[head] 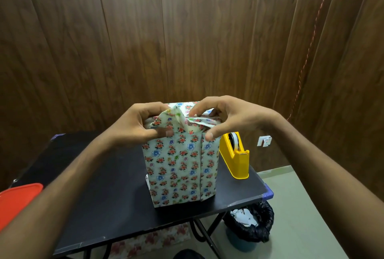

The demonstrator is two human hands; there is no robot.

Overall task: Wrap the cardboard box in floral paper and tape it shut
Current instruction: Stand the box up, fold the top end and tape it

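The box (180, 167) stands upright on the black table (108, 192), its sides covered in white paper with small red and blue flowers; a vertical seam runs down its front. At the top the paper flaps are partly folded. My left hand (135, 125) pinches the left top flap between thumb and fingers. My right hand (224, 117) curls over the right top flap, thumb pressed on the box's upper front edge. The cardboard itself is hidden by the paper.
A yellow tape dispenser (235, 155) stands just right of the box. A red lid (18, 198) lies at the table's left edge. A bin with a black bag (251, 227) sits on the floor at right. More floral paper (149, 240) lies under the table.
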